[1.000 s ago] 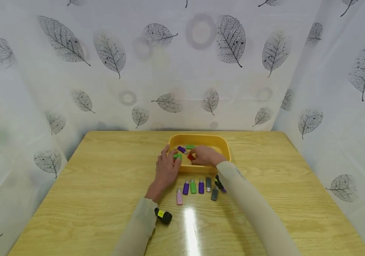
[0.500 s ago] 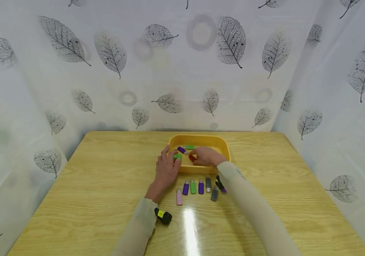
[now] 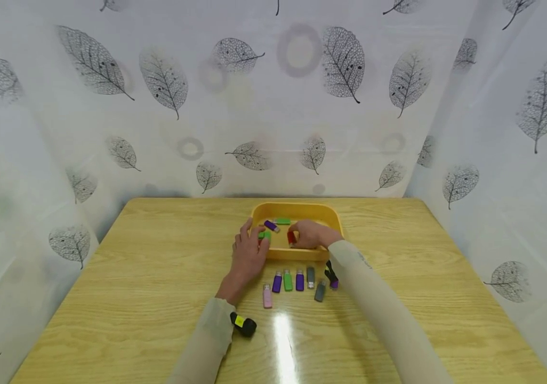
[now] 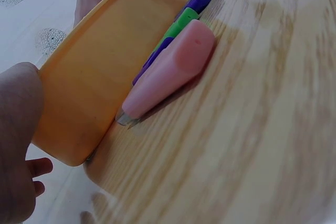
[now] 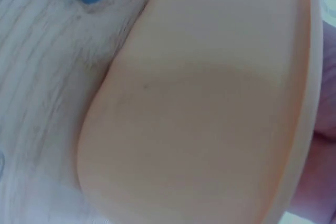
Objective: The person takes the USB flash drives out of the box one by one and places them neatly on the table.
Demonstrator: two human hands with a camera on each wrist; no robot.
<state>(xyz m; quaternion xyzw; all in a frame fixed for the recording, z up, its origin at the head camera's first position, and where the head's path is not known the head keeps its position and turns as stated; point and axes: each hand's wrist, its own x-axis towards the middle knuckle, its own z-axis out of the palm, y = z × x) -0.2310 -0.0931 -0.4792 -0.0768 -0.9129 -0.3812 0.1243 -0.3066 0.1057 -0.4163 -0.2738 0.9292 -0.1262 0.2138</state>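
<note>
Roomy tabletop (image 3: 177, 250) beside tray edge (image 3: 298, 255); right grip (image 3: 309, 233) around red stick (image 3: 291, 238), left grip (image 3: 248, 256) loose

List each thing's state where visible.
Yellow tray: upright
Red piece: pinched by right hand
Left hand: touching tray
Pink USB stick: lying, connector bare
Front green stick: lying, connector bare
Front purple sticks: lying
Grey sticks: lying
Tray's purple stick: lying, connector bare
Tray's green pieces: lying
</note>
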